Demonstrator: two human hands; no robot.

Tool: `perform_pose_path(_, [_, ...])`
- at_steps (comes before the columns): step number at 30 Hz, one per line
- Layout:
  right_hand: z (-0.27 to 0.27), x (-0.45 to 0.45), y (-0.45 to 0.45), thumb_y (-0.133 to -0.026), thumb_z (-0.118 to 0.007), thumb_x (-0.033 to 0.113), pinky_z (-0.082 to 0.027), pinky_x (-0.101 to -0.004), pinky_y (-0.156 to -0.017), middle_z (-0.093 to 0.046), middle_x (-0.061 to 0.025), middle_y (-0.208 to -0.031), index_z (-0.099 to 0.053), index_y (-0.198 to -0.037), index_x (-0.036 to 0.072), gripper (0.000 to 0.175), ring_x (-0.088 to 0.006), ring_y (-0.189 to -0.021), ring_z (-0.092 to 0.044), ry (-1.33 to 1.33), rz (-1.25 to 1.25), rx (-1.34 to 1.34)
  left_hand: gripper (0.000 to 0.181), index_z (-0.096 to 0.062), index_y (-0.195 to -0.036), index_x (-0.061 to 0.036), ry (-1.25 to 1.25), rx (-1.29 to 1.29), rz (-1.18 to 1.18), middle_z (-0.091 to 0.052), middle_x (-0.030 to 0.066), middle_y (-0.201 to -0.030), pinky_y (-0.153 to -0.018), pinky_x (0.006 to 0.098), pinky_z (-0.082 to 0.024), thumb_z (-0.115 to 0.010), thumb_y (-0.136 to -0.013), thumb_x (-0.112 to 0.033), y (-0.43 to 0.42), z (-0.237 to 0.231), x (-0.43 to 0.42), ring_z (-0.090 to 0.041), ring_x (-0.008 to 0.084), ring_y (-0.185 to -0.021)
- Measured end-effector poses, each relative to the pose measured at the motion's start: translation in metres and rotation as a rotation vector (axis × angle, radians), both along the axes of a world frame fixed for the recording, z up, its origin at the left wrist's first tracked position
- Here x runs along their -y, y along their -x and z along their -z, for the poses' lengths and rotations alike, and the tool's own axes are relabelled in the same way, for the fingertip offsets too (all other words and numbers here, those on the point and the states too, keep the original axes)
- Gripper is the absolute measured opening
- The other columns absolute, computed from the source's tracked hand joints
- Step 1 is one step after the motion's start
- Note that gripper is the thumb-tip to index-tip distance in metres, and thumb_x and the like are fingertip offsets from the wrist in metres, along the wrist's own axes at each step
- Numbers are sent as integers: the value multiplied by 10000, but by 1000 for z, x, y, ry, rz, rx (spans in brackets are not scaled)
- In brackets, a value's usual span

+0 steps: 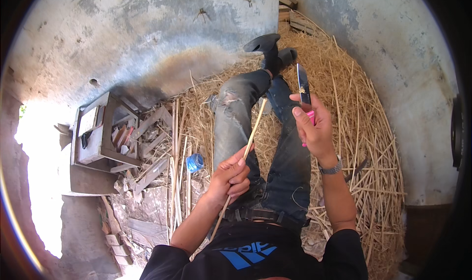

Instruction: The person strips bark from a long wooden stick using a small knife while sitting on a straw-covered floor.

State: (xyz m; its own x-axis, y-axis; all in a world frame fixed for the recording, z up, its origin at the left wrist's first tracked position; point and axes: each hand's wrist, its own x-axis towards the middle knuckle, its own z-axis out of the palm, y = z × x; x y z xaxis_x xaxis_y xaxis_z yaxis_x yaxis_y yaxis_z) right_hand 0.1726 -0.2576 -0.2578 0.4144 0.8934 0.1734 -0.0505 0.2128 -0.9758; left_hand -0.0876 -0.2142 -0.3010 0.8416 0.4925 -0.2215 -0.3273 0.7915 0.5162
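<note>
My left hand [232,176] is closed around a thin, pale wooden or cane stick [255,128], which slants from beside my waist up over my thighs. Its upper end stands free of the fingers. To the right, my right hand [311,127] grips a knife [303,82] by its pink handle, with the blade pointing up, away from me. Something small and yellowish sticks to the blade. The blade and the stick are apart. Both hands are above my outstretched legs in torn jeans.
Straw and loose stalks [372,169] cover the floor around my legs. A roll of blue twine [194,162] lies left of my knee. Farther left stand a wooden cabinet frame [107,132] and wood scraps [153,169]. A curved blade [357,170] lies right of my forearm. Walls rise ahead and right.
</note>
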Motion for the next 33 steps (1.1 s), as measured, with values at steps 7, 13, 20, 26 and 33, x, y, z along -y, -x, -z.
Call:
perform_pose_path(7, [-1, -20, 9, -985, -713, 141, -371, -176, -572, -644, 47, -838, -663, -1252, 13, 301, 18, -645, -454, 45, -61, 103, 453, -436, -1563, -128, -92, -118, 5, -301, -56, -590, -379, 202, -247, -452, -1112, -158, -16, -4, -2, -252, 45, -401])
perform_pose_path(13, [14, -49, 7, -963, -738, 130, -385, -186, -574, -642, 58, -824, -677, -1182, 6, 260, 26, -664, -485, 82, -61, 141, 473, -414, -1581, -124, -172, -195, -46, -305, -51, -594, -390, 193, -262, -458, -1111, -155, -18, 4, -6, -268, 41, -427])
perform_pose_path(20, [51, -64, 8, -990, -708, 146, -301, -203, -434, -528, 91, -617, -677, -1128, 19, 190, 13, -478, -432, 197, -126, -219, 478, -458, -1563, -132, -245, -373, -71, -400, -35, -629, -419, 196, -307, -508, -1088, -119, -20, 24, -12, -340, 46, -466])
perform_pose_path(26, [61, -75, 2, -997, -708, 174, -265, -217, -395, -490, 101, -573, -675, -1158, 10, 232, 5, -422, -397, 165, -61, -336, 496, -467, -1562, -148, -309, -422, -25, -465, -27, -649, -445, 201, -334, -550, -1075, -102, -28, 21, -27, -387, 38, -500])
perform_pose_path(33, [41, -69, 27, -1032, -660, 172, -284, -222, -407, -468, 65, -559, -675, -1165, 6, 213, -19, -414, -373, 228, -111, -125, 519, -464, -1563, -143, -338, -369, -76, -487, -29, -673, -446, 186, -346, -587, -1061, -98, -31, 24, -34, -404, 31, -521])
